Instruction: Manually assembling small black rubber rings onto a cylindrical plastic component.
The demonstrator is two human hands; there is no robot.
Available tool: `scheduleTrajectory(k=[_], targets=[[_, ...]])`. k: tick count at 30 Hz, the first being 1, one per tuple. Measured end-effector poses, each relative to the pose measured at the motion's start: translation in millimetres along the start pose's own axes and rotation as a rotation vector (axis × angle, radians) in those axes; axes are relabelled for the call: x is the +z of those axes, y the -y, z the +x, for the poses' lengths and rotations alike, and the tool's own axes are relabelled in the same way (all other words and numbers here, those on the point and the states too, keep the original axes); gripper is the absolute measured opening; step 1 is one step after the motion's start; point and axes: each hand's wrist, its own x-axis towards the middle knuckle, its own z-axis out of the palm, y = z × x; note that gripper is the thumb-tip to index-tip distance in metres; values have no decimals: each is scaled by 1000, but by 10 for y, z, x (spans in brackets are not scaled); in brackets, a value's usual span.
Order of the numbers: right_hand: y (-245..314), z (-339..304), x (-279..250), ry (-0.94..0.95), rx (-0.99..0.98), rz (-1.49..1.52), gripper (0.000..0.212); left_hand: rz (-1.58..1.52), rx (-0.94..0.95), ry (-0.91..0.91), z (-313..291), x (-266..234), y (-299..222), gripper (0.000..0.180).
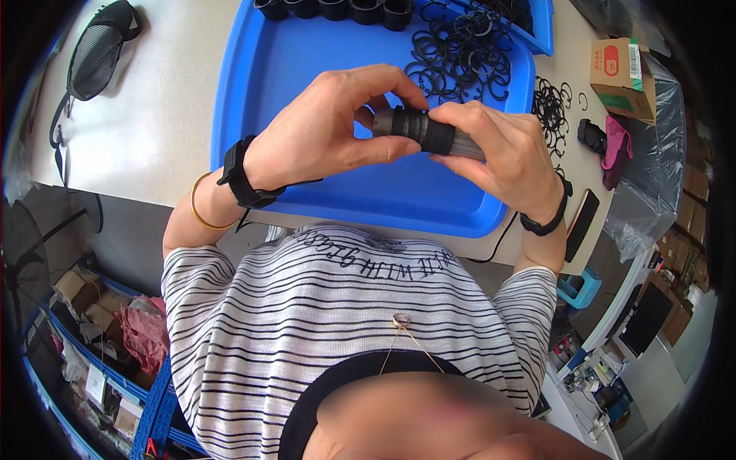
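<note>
A dark cylindrical piece (pixel 427 132) with black ring-like bands and a grey ribbed end is held level above the blue tray (pixel 360 195). My left hand (pixel 330 123) closes on its left end, thumb below and index finger above. My right hand (pixel 502 149) grips the ribbed right end between thumb and fingers. Just beyond my right hand, a pile of black C-shaped clips (pixel 460 55) lies in the tray. Several black round cup-like parts (pixel 333 9) stand in a row at the tray's far edge.
More black clips (pixel 550 115) lie on the table right of the tray. A brown box (pixel 622 80), a pink cloth item (pixel 616 149) and a phone-like dark slab (pixel 581 222) are farther right. A black mesh item (pixel 100 57) with a strap lies at the far left.
</note>
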Motion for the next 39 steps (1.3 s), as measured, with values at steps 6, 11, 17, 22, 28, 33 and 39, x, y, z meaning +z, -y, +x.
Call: scheduleTrajectory(k=[6,11,17,22,28,33,39], targets=[[18,-14,1,6,0,0,52,3,-44,14,-3,8,-31,36],[18,1,34,-37,5,30,53,12,-49,3,-5,11,-14,36],[5,-9,17,-2,-8,4,52,75,13,-3,-3,9,7,36],[5,-4,17,-14,-13,8,52,79,14,5,1,1,2,35],[17,-10,13,-8,-12,6,51,29,-5,2,-11,22,3,36],[38,7,1,4,-9,9,51,35,-26,13,-9,5,-25,35],[39,6,20,2,4,7,53,47,-44,21,-2,10,-26,34]])
